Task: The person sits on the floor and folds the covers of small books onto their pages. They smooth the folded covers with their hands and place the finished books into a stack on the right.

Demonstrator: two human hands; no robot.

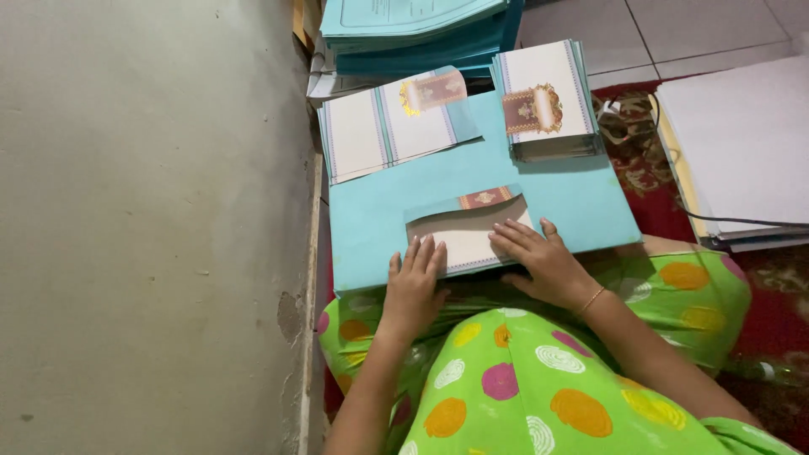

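cream card (468,232) on teal board (581,202), left hand (415,286) and right hand (543,261) pressing flat-fingered.

The person wears a bright green garment (539,396) printed with round spots in orange, yellow and pink and with white spiral circles; it covers the lap and knees. Both forearms are bare, without sleeves. A thin gold bracelet (592,300) circles the right wrist. The hands carry no rings that show.
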